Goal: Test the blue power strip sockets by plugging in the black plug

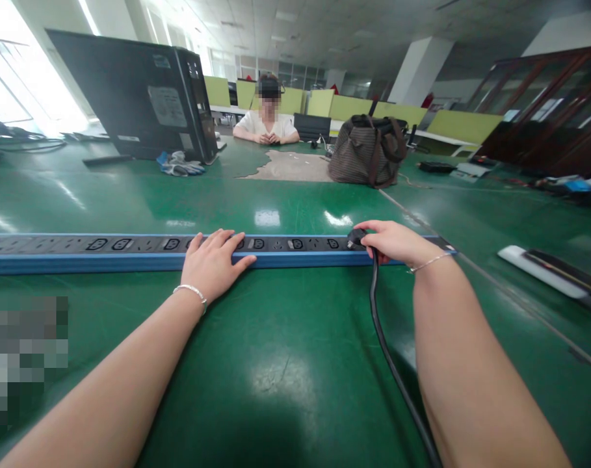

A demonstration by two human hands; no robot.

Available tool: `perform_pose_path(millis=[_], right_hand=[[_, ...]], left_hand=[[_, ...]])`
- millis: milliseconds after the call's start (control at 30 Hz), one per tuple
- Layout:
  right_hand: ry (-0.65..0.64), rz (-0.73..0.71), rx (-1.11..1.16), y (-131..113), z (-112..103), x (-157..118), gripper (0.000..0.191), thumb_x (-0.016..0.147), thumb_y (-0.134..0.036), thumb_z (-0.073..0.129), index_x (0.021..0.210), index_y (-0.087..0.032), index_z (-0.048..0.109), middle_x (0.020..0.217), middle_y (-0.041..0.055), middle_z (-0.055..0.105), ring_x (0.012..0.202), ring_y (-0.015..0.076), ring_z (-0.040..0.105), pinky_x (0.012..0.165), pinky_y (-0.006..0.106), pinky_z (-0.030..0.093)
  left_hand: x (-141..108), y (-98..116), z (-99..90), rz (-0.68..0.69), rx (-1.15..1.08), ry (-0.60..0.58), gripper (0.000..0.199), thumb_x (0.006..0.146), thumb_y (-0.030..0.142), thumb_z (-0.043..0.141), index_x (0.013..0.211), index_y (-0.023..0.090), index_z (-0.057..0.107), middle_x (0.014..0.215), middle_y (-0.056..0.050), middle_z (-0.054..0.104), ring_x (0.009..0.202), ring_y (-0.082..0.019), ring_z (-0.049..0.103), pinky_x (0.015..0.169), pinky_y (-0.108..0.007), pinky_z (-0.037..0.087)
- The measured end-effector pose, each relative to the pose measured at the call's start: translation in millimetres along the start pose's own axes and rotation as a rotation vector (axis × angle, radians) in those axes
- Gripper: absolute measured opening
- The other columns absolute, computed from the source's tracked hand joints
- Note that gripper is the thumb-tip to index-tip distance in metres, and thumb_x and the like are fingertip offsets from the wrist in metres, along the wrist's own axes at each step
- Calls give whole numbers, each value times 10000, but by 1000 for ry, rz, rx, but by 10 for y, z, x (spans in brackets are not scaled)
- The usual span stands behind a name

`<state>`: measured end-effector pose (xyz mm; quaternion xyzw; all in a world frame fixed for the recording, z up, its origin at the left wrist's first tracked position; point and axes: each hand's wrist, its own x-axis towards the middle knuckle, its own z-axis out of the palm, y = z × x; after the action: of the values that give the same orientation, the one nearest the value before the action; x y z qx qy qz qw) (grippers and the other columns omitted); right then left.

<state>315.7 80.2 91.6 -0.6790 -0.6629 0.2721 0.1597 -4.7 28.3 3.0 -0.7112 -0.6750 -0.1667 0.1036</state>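
Note:
A long blue power strip (295, 260) with a row of dark sockets lies across the green table. My left hand (216, 261) rests on its middle part, fingers spread, holding nothing. Toward the strip's right end, my right hand (380, 240) grips a black plug (356, 238) between thumb and fingers, just over the strip. Whether the plug's prongs touch a socket cannot be made out. From the plug a thick black cable (385, 344) hangs down and runs toward the bottom edge, beside my right forearm.
A black computer case (144, 97) stands at the back left, with gloves (181, 164) beside it. A brown bag (368, 151) sits at the back. A person (267, 123) sits across the table. A white and black object (543, 272) lies at the right.

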Motion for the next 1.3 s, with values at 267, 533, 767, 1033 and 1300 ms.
perform_pose_path(millis=[267,533,767,1033,1300], right_hand=[[130,-114,-342,-6,41,39,453,774,-179,527,1211,-212,642,855,87,721,675,167,626,632,266,467],[199,-170,-611,20,104,22,477,797,-284,478,1255,-274,614,1081,82,702,917,268,656,779,355,484],[240,-156,-603,103,150,4,482,806,-291,438,1258,-260,604,1073,91,702,925,283,655,785,369,484],[189,-194,-605,104,124,11,489,829,-285,405,1283,-259,583,1149,100,676,995,293,638,821,375,471],[126,-189,-618,72,93,0,485,848,-289,395,1302,-263,565,1107,96,688,964,281,643,784,355,470]], left_hand=[[4,1,-6,2,0,2,603,857,616,346,1328,267,488,1396,-61,511,1308,-237,421,1129,-458,195],[1,11,-11,-1,6,8,596,858,608,351,1316,259,504,1386,-55,521,1287,-237,444,1122,-445,214],[5,5,-1,4,2,13,592,857,605,357,1316,261,505,1386,-61,521,1293,-241,439,1118,-448,220],[5,2,-1,13,2,13,599,860,602,361,1312,238,511,1377,-69,526,1282,-249,450,1105,-462,247],[10,1,-6,9,5,3,605,860,605,353,1322,243,500,1381,-63,523,1281,-254,450,1101,-461,250]])
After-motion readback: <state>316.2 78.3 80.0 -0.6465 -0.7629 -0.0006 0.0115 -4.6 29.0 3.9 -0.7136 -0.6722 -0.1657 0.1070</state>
